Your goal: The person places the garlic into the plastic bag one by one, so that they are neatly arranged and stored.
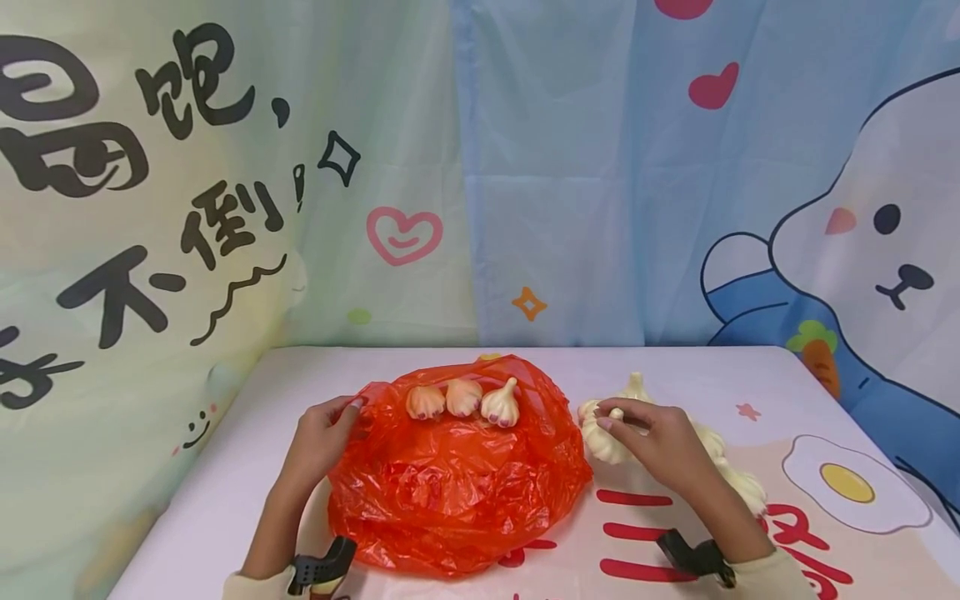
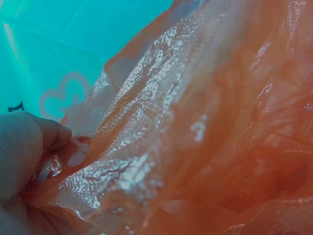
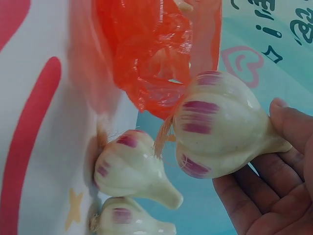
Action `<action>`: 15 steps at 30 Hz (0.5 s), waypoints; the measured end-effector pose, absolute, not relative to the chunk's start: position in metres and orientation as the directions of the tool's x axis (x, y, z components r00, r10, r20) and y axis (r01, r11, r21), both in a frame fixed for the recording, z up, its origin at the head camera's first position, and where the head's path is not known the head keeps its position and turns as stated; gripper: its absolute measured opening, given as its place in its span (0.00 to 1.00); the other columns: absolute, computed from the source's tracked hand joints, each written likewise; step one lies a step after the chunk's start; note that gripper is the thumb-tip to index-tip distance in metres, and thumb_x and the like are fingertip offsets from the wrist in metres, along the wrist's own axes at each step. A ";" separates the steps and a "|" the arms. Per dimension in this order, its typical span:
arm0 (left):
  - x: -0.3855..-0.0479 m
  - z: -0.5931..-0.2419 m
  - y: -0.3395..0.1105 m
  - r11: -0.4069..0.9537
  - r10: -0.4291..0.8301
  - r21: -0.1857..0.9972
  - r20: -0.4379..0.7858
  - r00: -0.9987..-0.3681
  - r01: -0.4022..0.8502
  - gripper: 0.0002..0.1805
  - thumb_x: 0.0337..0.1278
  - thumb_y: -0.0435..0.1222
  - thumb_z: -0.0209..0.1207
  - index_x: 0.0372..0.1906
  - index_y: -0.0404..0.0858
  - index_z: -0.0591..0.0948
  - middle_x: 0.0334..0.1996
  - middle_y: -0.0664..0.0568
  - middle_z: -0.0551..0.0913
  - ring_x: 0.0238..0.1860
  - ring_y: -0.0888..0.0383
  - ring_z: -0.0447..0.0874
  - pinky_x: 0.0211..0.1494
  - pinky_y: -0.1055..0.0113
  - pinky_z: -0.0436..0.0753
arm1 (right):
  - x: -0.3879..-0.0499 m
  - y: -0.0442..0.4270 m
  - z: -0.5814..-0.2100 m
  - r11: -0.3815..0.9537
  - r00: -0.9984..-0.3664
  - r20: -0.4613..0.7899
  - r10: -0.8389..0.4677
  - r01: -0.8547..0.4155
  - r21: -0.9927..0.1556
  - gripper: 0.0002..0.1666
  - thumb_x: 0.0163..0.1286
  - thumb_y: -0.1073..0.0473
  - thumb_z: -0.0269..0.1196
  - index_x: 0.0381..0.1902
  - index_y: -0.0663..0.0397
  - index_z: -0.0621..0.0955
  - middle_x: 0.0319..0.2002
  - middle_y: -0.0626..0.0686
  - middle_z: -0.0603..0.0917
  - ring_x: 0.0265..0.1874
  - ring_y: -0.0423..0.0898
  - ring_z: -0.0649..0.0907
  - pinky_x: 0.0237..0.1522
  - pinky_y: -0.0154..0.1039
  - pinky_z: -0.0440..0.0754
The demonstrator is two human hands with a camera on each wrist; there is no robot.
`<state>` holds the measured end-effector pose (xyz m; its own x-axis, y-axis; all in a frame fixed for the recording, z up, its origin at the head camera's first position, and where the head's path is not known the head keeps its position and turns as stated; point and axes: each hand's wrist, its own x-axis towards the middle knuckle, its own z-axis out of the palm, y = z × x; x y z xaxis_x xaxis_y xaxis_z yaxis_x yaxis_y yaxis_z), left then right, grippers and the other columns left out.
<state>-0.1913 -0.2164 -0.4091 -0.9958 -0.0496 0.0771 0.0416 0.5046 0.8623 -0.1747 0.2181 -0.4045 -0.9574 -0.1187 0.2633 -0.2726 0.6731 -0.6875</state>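
Observation:
A red plastic bag (image 1: 457,475) lies spread with its mouth facing up, three garlic bulbs (image 1: 462,397) at its far inner side. At the bag's left edge my left hand (image 1: 324,442) pinches the rim; in the left wrist view the thumb and fingers (image 2: 56,134) grip the crinkled film (image 2: 132,161). Right of the bag, my right hand (image 1: 660,437) holds a garlic bulb (image 1: 606,442) by its stem. The right wrist view shows that bulb (image 3: 220,127) with purple streaks, raised beside the bag (image 3: 151,54), held between the thumb and fingers (image 3: 274,181).
More garlic bulbs lie on the table right of the bag, one (image 1: 636,387) behind my right hand and others (image 1: 738,483) partly behind my right forearm. Two bulbs (image 3: 132,166) rest close together in the right wrist view. A printed curtain (image 1: 555,175) hangs behind the table.

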 end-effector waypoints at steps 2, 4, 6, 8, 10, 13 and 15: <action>-0.191 -0.409 -0.217 0.506 -0.048 0.862 0.076 -0.996 0.041 0.19 0.74 0.42 0.48 0.54 0.34 0.81 0.42 0.44 0.85 0.40 0.51 0.84 0.45 0.61 0.85 | -0.176 0.216 -0.403 0.662 -0.956 0.267 -0.123 -0.279 -0.695 0.20 0.67 0.49 0.65 0.52 0.52 0.84 0.46 0.53 0.86 0.46 0.54 0.85 0.41 0.42 0.85; -0.191 -0.410 -0.217 0.505 -0.046 0.862 0.077 -0.996 0.044 0.19 0.74 0.42 0.48 0.54 0.34 0.81 0.41 0.44 0.85 0.39 0.51 0.84 0.44 0.60 0.85 | -0.177 0.214 -0.400 0.651 -0.949 0.288 -0.131 -0.301 -0.697 0.19 0.67 0.49 0.65 0.51 0.52 0.85 0.44 0.52 0.87 0.46 0.53 0.85 0.41 0.42 0.85; -0.191 -0.410 -0.217 0.505 -0.046 0.862 0.079 -0.996 0.045 0.19 0.74 0.42 0.48 0.54 0.34 0.81 0.41 0.44 0.84 0.39 0.51 0.84 0.44 0.60 0.85 | -0.179 0.212 -0.399 0.643 -0.938 0.316 -0.140 -0.329 -0.692 0.18 0.67 0.50 0.65 0.51 0.52 0.85 0.43 0.50 0.87 0.46 0.52 0.85 0.42 0.43 0.84; -0.191 -0.410 -0.217 0.505 -0.044 0.862 0.082 -0.996 0.048 0.19 0.74 0.41 0.48 0.55 0.34 0.81 0.42 0.44 0.84 0.40 0.51 0.84 0.44 0.60 0.85 | -0.181 0.210 -0.397 0.630 -0.929 0.339 -0.147 -0.353 -0.692 0.17 0.68 0.51 0.65 0.50 0.52 0.85 0.43 0.50 0.87 0.46 0.52 0.85 0.43 0.44 0.84; -0.191 -0.409 -0.217 0.506 -0.042 0.861 0.083 -0.996 0.050 0.19 0.74 0.41 0.48 0.55 0.34 0.81 0.42 0.44 0.84 0.40 0.51 0.84 0.44 0.60 0.85 | -0.182 0.207 -0.396 0.613 -0.929 0.340 -0.147 -0.355 -0.705 0.18 0.68 0.51 0.64 0.51 0.53 0.84 0.43 0.50 0.87 0.47 0.53 0.85 0.43 0.44 0.84; -0.191 -0.408 -0.216 0.506 -0.042 0.861 0.084 -0.996 0.051 0.19 0.74 0.41 0.48 0.54 0.33 0.81 0.42 0.44 0.84 0.39 0.51 0.84 0.44 0.60 0.85 | -0.184 0.203 -0.396 0.591 -0.936 0.322 -0.140 -0.340 -0.731 0.20 0.69 0.49 0.63 0.52 0.55 0.84 0.45 0.52 0.86 0.47 0.53 0.84 0.42 0.42 0.84; -0.191 -0.408 -0.216 0.506 -0.044 0.861 0.080 -0.996 0.047 0.19 0.74 0.41 0.48 0.54 0.34 0.81 0.42 0.44 0.84 0.39 0.51 0.84 0.44 0.60 0.85 | -0.185 0.199 -0.395 0.578 -0.940 0.312 -0.138 -0.332 -0.745 0.20 0.69 0.50 0.63 0.53 0.55 0.83 0.46 0.53 0.86 0.47 0.53 0.84 0.42 0.41 0.84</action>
<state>-0.1912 -0.2158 -0.4076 -0.9958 -0.0445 0.0800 0.0466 0.5061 0.8612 -0.1854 0.1990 -0.3950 -0.9400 -0.1380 0.3121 -0.3323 0.5783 -0.7451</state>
